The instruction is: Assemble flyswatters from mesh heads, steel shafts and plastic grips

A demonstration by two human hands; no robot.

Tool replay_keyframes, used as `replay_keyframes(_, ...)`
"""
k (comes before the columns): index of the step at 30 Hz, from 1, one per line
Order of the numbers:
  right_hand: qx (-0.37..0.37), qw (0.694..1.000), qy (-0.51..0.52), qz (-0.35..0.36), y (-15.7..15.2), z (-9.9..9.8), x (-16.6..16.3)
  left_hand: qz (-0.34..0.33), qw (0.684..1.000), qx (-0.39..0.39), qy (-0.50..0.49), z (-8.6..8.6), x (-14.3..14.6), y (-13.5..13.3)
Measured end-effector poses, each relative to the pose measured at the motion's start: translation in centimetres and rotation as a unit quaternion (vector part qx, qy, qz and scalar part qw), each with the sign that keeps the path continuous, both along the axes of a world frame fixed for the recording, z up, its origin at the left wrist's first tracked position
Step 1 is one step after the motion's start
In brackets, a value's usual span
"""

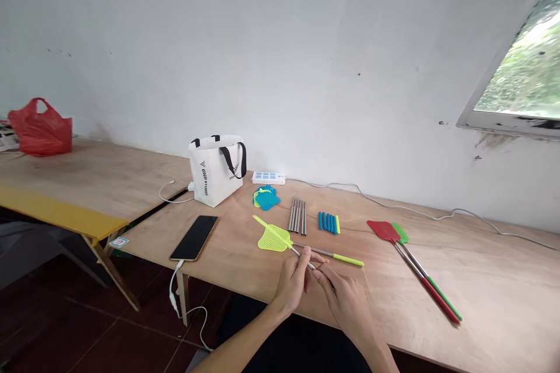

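Note:
My left hand (291, 284) is closed around a thin metal rod (296, 251) with a long yellow-green plastic end (270, 229) pointing away to the left. Close beside it, the fingers of my right hand (347, 297) pinch the rod's near end, which they mostly hide. Whether the yellow end is a handle or a swatter head seen edge-on, I cannot tell. Just beyond my hands lies a yellow-green fly swatter (272, 239), its handle (348, 260) to the right. Farther back are several metal tubes (298, 215), blue and yellow grips (329, 222) and stacked swatter heads (266, 198).
Red (384, 230) and green (445, 300) fly swatters lie to the right. A phone (195, 238) with a cable is on the left, near a white bag (215, 172). A power strip (268, 178) sits by the wall; a red bag (41, 131) stands on the neighbouring table.

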State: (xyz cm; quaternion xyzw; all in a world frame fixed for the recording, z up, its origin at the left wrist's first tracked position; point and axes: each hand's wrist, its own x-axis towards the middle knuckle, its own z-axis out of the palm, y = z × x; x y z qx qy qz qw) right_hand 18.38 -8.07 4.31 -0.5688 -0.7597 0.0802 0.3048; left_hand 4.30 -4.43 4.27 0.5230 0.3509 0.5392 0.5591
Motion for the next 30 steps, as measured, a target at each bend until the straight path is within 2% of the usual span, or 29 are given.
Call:
replay_keyframes(3, 0.028, 0.998, -0.047, 0.003, 0.4, -0.1, 0.9, 0.077, 0.995, -0.009, -0.058, 0.8, -1.2, 1.1)
replay_keyframes(6, 0.03, 0.998, -0.047, 0.023, 1.0, 0.1, 2.7, 0.126, 0.987, 0.014, -0.101, 1.8, -3.0, 2.5)
replay_keyframes(10, 0.006, 0.999, -0.002, 0.04, 1.5, 0.6, 4.7, 0.084, 0.991, 0.04, -0.092, 2.6, -4.5, 3.3)
replay_keyframes(15, 0.004, 0.999, 0.039, 0.017, 1.2, 1.0, 4.3, 0.043, 0.986, 0.049, -0.152, 2.7, -3.4, 2.2)
replay_keyframes(20, 0.032, 0.998, 0.048, 0.002, 0.7, 0.8, 2.2, 0.067, 0.969, 0.049, -0.234, 3.1, -2.2, 1.2)
replay_keyframes(25, 0.055, 0.998, -0.02, 0.012, 0.1, 0.3, 0.3, 0.104, 0.951, 0.002, -0.292, 4.2, -2.7, 0.9)
replay_keyframes(28, 0.063, 0.997, -0.044, 0.016, 0.5, 0.4, 0.8, 0.113, 0.941, -0.001, -0.319, 4.7, -3.6, 1.5)
replay_keyframes(30, 0.06, 0.997, -0.043, 0.018, 1.1, 0.5, 2.6, 0.14, 0.933, 0.02, -0.331, 5.0, -4.9, 2.3)
